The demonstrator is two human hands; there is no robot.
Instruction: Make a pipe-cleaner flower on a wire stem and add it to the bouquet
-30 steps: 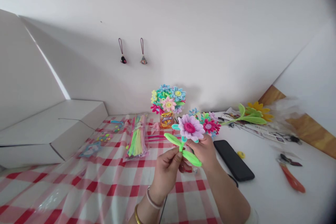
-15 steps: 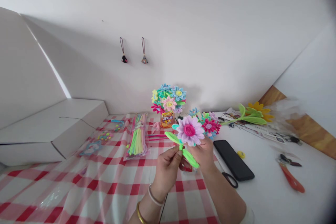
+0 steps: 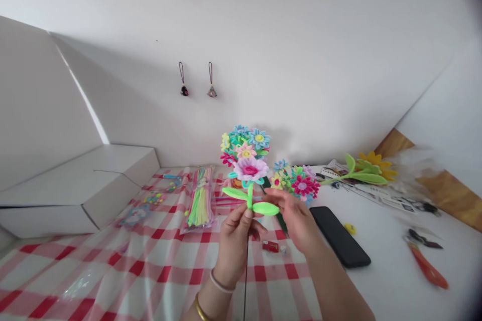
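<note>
My left hand (image 3: 236,238) is closed on the green stem of a pipe-cleaner flower (image 3: 250,169) and holds it upright. The flower has lilac petals, a pink centre and two bright green leaves (image 3: 265,207). My right hand (image 3: 295,218) is beside it, fingers loosely apart, its fingertips touching the right leaf. Behind the flower stands a small can with a bouquet of pipe-cleaner flowers (image 3: 244,141), and a loose bunch of flowers (image 3: 297,181) lies to the right.
A red-and-white checked cloth (image 3: 150,266) covers the table's left part. On it lie a pack of pipe cleaners (image 3: 199,198) and a small red item (image 3: 270,246). A black phone (image 3: 340,235), orange pliers (image 3: 427,267), a sunflower (image 3: 367,168) and a white box (image 3: 75,185) are nearby.
The flower has been raised and turned upright, moving slightly left. My right hand has let go of the stem under the flower head and now touches only the right leaf.
</note>
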